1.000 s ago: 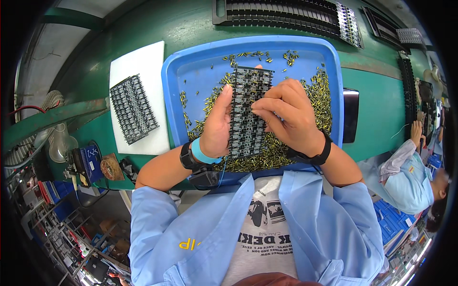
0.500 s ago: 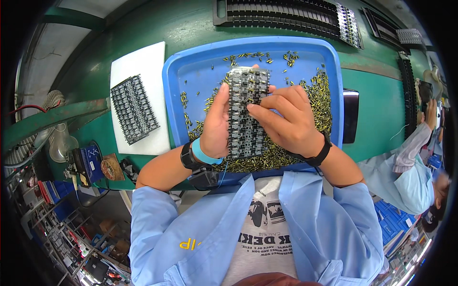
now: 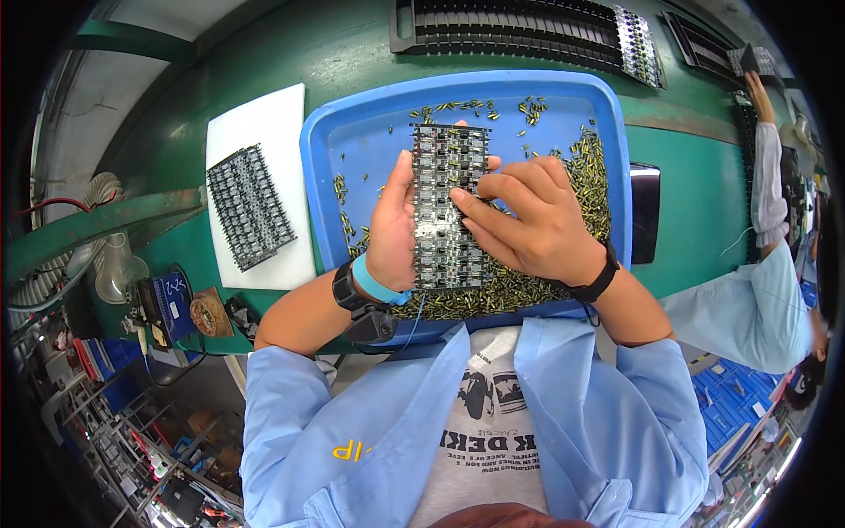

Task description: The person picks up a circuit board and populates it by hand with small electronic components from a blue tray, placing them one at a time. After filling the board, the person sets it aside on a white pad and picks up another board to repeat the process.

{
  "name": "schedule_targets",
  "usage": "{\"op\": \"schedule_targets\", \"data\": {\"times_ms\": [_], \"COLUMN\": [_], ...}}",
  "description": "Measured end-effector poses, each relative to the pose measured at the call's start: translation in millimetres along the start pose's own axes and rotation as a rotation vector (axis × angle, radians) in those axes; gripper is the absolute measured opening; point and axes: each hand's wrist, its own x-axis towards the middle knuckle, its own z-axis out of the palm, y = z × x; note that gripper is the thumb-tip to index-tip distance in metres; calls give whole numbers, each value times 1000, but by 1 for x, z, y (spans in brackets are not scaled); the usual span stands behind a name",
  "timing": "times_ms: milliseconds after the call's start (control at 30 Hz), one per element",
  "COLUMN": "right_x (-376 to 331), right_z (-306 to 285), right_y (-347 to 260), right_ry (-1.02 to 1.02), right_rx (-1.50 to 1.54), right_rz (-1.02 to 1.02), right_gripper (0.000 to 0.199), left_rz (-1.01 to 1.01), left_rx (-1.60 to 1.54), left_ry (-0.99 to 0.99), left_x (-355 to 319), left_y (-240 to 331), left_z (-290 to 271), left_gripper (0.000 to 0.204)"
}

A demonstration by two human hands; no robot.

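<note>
Two hands on one circuit board [image 3: 449, 207], held over blue tray [image 3: 607, 132] of loose parts. Our left hand [image 3: 393, 227] clamps its left edge; right hand [image 3: 528, 220] pinches at the middle. Thin, stiff, prob. fragile w/ small parts: we'd grip edges only.

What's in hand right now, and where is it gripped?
The circuit board panel, gripped by the left hand along its left long edge; right hand fingers rest on its face.
</note>
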Motion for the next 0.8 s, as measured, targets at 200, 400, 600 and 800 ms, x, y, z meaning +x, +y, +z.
{"op": "schedule_targets", "data": {"times_ms": [200,400,600,800], "right_x": [-5,-7,-26,-22], "right_z": [-5,-24,20,10], "right_y": [6,29,6,15], "right_ry": [141,-386,-670,-693], "right_rx": [254,629,506,656], "right_rz": [182,498,-108,-17], "right_gripper": [36,21,9,7], "left_rz": [14,97,56,52], "left_rx": [23,-162,-201,-199], "left_ry": [32,-133,-154,-171], "left_x": [1,3,5,6], "left_y": [2,5,6,7], "left_z": [7,-7,-7,-10], "left_gripper": [67,71,70,70]}}
